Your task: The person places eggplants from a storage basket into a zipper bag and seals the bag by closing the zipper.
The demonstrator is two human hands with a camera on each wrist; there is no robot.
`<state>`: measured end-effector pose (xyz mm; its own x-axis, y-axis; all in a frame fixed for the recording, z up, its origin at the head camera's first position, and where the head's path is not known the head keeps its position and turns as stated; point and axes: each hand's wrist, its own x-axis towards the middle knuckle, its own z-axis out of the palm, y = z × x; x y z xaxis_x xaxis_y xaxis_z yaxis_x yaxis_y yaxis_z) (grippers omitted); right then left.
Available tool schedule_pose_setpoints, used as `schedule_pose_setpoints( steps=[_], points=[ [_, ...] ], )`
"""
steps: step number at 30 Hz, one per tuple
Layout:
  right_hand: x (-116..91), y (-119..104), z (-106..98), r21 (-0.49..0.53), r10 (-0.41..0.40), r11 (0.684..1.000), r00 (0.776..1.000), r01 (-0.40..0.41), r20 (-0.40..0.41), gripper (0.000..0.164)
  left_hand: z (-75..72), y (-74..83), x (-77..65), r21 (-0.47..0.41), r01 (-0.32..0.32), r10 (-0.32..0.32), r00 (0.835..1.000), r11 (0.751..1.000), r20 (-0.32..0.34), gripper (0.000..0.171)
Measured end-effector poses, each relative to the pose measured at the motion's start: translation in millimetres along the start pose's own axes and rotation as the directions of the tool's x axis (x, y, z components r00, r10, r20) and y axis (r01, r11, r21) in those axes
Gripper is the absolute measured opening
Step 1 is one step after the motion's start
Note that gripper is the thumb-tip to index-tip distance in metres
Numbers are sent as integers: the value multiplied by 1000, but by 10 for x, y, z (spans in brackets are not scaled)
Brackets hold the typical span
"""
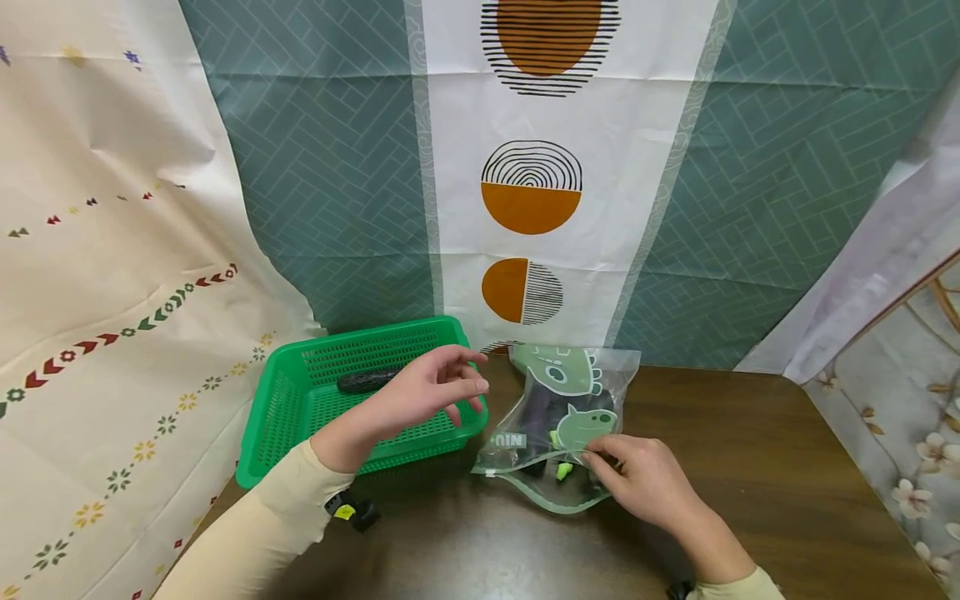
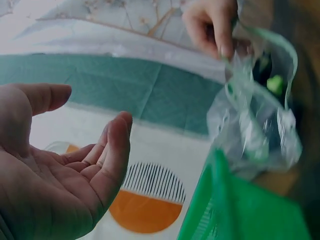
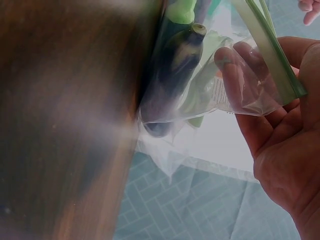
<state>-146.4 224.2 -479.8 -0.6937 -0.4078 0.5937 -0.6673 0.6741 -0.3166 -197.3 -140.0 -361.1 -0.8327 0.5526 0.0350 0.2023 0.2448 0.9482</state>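
Observation:
My right hand (image 1: 648,475) pinches the rim of a clear zip bag (image 1: 585,429) printed with green cartoon animals. Its mouth gapes toward me, with the white slider at the left end. Inside lies a dark purple eggplant (image 3: 172,75) beside a bright green piece (image 1: 564,471); the bag's print hides part of the contents. My left hand (image 1: 431,387) hovers over the right side of a green plastic basket (image 1: 367,335), fingers loosely bent and holding nothing. A dark, elongated, rough-skinned vegetable (image 1: 363,382) lies in the basket, partly behind that hand.
Basket and bag stand side by side on a brown wooden table (image 1: 750,467). Behind them hangs a green and white patterned cloth (image 1: 337,167). A cream cloth (image 1: 112,250) drapes down along the left side, close to the basket.

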Motion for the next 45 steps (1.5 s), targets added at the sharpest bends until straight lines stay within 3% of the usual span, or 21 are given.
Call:
schedule_pose_setpoints(
  steps=[8,11,13,16,23,30,36,38,45],
  points=[
    [-1,9,7,-4,6,1000,1000,-6,8,16,-268,-41,69,215,-13,34,995,977,-92,56],
    [-2,14,9,-5,3,1000,1000,-3,9,14,-367,-57,81,333,-13,54,992,943,-112,57],
    [-2,17,11,-4,3,1000,1000,-3,9,14,-425,-66,84,435,-8,66,991,901,-118,58],
    [-5,19,14,0,0,1000,1000,0,9,12,-498,-86,89,580,-7,82,991,814,-104,61],
    [8,21,11,-7,7,1000,1000,-7,13,15,-629,-170,137,768,-25,109,992,639,-59,62],
    [14,23,8,-5,9,1000,1000,-9,17,11,-744,-254,207,863,-65,172,985,500,-26,55],
    [6,16,9,0,15,1000,1000,-15,20,15,-823,-336,240,940,-95,208,978,329,25,46],
    [3,16,11,-1,18,1000,1000,-17,22,15,-854,-369,255,954,-102,216,976,282,40,44],
    [0,29,10,-2,18,1000,1000,-18,23,15,-953,-478,315,980,-110,191,979,167,77,35]
  ],
)
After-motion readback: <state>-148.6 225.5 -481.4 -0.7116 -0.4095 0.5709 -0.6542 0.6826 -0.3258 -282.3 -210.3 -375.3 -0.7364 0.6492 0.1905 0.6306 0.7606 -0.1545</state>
